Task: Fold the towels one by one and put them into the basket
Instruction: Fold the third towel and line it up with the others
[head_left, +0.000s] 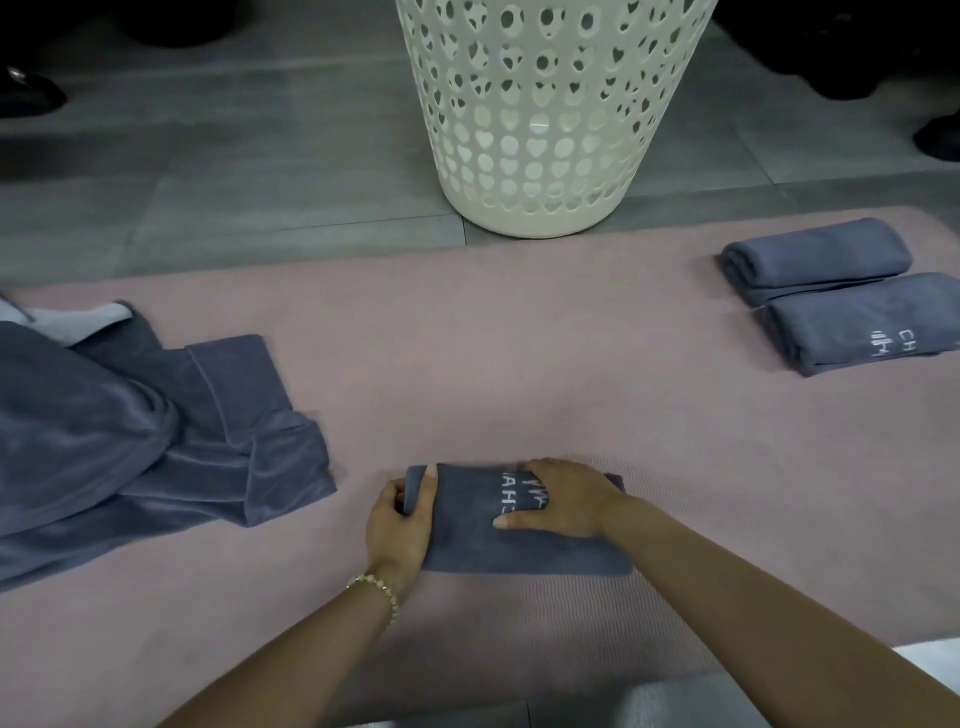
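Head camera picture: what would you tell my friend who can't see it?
Two hands fold a blue-grey towel on a pink mat: the left hand grips its end, the right hand presses flat on top. Unfolded towels lie left, two folded towels right, a white basket stands behind.

Slate-blue towels (524, 540), pink mat (519, 364), cream basket (545, 130)

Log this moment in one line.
left hand grips towel end; right hand presses it flat; two folded towels on mat; basket beyond mat
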